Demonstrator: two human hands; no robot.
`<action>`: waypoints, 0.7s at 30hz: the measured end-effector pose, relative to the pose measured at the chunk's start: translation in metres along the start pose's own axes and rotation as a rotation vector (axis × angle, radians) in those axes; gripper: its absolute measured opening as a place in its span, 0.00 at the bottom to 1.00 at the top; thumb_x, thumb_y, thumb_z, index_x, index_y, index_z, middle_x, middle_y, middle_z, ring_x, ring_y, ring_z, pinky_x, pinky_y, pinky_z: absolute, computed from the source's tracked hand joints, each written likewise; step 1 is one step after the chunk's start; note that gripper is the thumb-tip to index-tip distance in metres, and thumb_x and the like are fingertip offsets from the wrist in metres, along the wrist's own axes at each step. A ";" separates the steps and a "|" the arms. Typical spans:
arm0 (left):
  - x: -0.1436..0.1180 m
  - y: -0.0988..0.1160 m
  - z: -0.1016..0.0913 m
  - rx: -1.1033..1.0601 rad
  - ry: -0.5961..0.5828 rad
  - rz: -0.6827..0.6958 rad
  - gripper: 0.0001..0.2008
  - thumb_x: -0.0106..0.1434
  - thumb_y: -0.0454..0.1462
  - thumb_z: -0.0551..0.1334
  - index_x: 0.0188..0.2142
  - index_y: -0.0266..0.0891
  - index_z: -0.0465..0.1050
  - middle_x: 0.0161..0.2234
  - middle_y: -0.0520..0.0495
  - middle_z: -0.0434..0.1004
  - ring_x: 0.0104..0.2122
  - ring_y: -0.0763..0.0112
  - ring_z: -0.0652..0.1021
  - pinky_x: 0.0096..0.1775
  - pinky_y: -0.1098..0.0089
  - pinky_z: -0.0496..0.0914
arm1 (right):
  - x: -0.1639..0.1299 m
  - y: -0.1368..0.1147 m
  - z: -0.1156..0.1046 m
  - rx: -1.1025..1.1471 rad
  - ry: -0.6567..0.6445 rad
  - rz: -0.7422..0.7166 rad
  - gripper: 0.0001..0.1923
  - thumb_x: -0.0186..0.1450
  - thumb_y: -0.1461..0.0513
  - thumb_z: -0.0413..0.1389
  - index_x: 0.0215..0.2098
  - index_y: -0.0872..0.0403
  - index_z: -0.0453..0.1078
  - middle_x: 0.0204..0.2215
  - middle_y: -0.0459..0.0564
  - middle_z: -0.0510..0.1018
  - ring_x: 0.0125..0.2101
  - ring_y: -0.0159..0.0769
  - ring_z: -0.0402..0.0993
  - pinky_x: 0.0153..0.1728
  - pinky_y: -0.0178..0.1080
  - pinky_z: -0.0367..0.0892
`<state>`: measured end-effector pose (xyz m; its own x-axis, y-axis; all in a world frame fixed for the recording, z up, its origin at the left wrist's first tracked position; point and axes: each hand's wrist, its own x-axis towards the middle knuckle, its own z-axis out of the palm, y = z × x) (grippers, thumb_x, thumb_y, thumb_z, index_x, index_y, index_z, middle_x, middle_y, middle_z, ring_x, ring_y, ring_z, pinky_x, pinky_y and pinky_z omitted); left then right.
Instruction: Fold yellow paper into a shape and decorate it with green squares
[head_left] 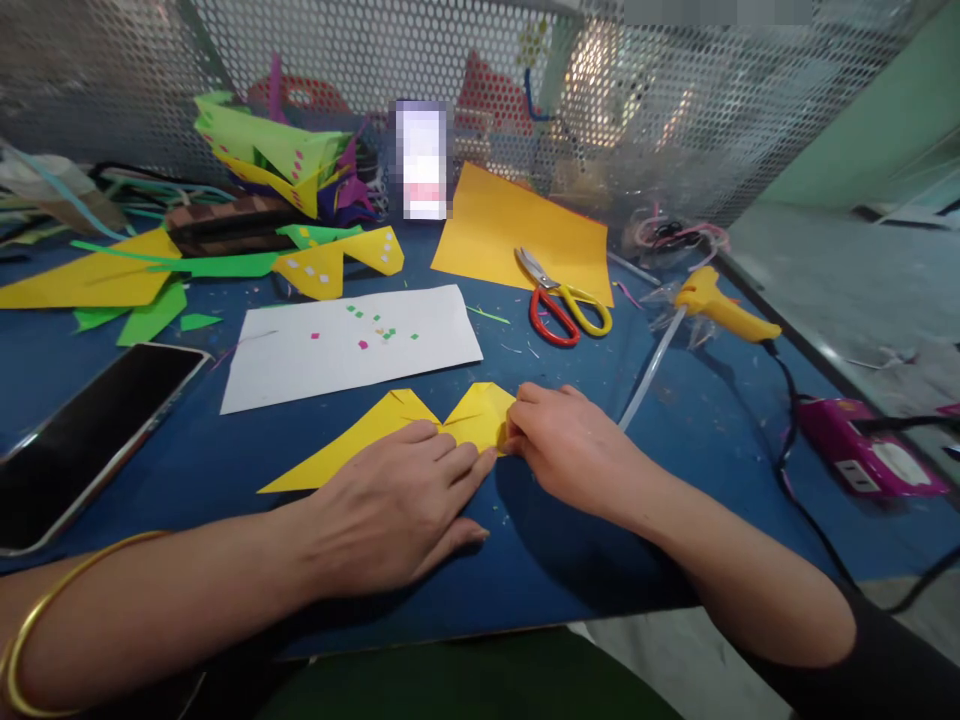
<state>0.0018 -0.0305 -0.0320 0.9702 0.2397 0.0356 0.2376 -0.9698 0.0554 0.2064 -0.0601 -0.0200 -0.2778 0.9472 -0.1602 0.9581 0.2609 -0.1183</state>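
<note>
The right hand [570,445] has a closed fingertip grip on the folded yellow paper [390,430]; the left hand [397,505] presses it flat, fingers spread, near the tabletop [675,440] front edge.

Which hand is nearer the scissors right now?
Right. The right hand lies just below the scissors; the left hand presses the folded yellow paper, farther left.

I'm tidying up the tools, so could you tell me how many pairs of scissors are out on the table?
1: the scissors lie on the yellow sheet beyond the right hand. More could be hidden under the paper pile.
</note>
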 end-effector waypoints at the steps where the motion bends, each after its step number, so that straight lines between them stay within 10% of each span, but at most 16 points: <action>1: 0.001 0.000 0.000 -0.012 -0.010 -0.003 0.23 0.70 0.47 0.52 0.54 0.31 0.68 0.36 0.43 0.75 0.33 0.59 0.73 0.38 0.59 0.65 | 0.000 0.000 0.000 0.012 0.005 0.002 0.07 0.66 0.68 0.54 0.30 0.57 0.72 0.32 0.50 0.74 0.30 0.35 0.68 0.32 0.40 0.51; 13: -0.002 0.005 0.002 -0.089 0.095 -0.034 0.19 0.66 0.46 0.57 0.47 0.33 0.68 0.37 0.41 0.76 0.34 0.59 0.75 0.37 0.60 0.68 | -0.016 0.012 0.014 0.229 0.231 -0.204 0.07 0.67 0.70 0.54 0.35 0.54 0.72 0.34 0.47 0.74 0.38 0.35 0.71 0.46 0.42 0.60; 21: -0.001 0.004 0.004 -0.094 0.086 -0.017 0.17 0.66 0.45 0.56 0.46 0.32 0.69 0.38 0.39 0.76 0.35 0.57 0.75 0.37 0.59 0.69 | -0.019 0.006 0.020 0.141 0.255 -0.060 0.09 0.69 0.67 0.52 0.33 0.55 0.73 0.33 0.49 0.75 0.37 0.39 0.72 0.43 0.44 0.59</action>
<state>0.0017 -0.0347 -0.0359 0.9573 0.2634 0.1191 0.2449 -0.9579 0.1502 0.2161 -0.0799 -0.0378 -0.2896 0.9518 0.1006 0.9165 0.3061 -0.2576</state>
